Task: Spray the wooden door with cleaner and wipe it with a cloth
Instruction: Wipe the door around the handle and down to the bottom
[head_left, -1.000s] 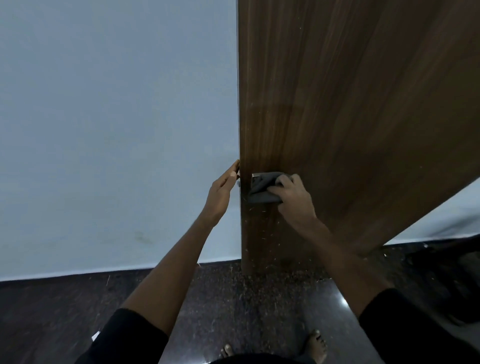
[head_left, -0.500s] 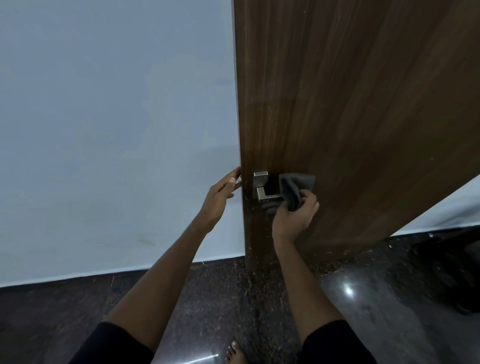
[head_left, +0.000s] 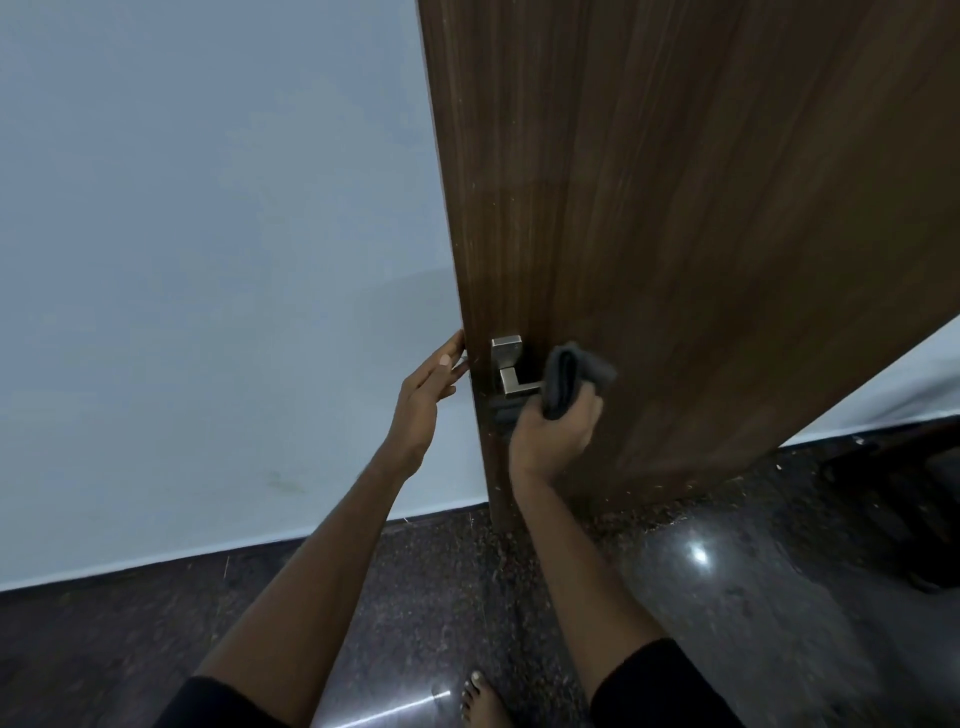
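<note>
Wooden door (head_left: 701, 234) edge touched by the left hand (head_left: 423, 400), fingers straight; beside it, the right hand (head_left: 553, 434) grips a grey cloth (head_left: 569, 379) over the metal handle (head_left: 511, 366)

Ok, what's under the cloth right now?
The cloth in the right hand wraps the far end of the metal door handle. That end is hidden.

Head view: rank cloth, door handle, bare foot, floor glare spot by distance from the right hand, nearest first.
1. Cloth: gripped in the right hand.
2. Door handle: just left of the hand, on the door.
3. Floor glare spot: lower right, on the floor.
4. Bare foot: bottom edge, below the hand.
</note>
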